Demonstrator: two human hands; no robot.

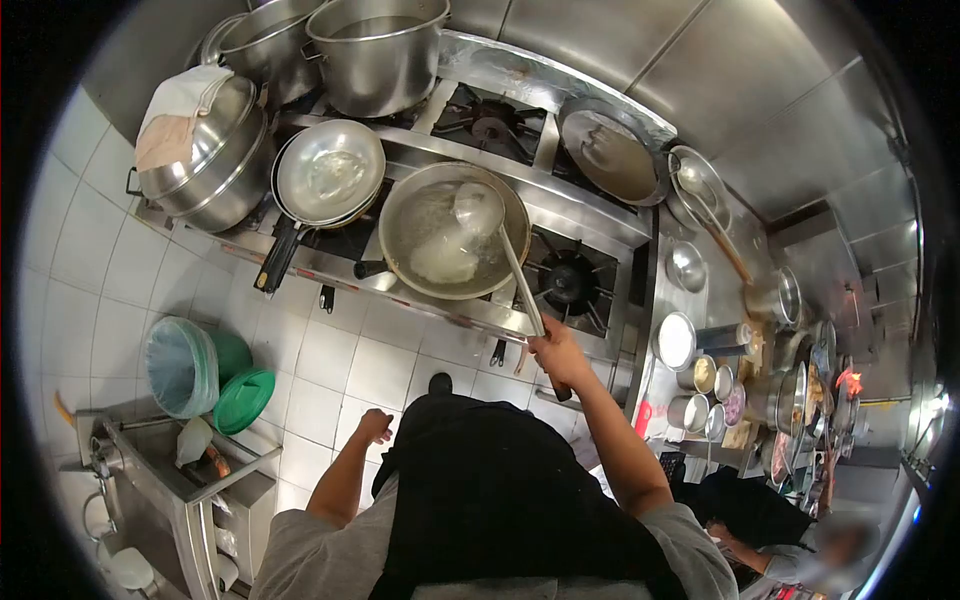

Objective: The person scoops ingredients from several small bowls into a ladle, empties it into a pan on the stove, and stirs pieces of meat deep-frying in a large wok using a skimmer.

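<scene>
My right hand is wrapped round the handle of a long metal ladle. The ladle's bowl rests in the liquid of a wide pan on the stove, close to a pale, whitish mass. My left hand hangs low beside my black apron, in front of the stove and touching nothing that shows. Its fingers are curled in, and nothing can be seen in them. Left of the wide pan sit stacked frying pans with black handles pointing toward me.
Large pots stand at the back left, near a lidded steamer. A dark round pan leans at the back. Bowls and ingredient containers line the right counter. A green bin is at the lower left. Another person works at the lower right.
</scene>
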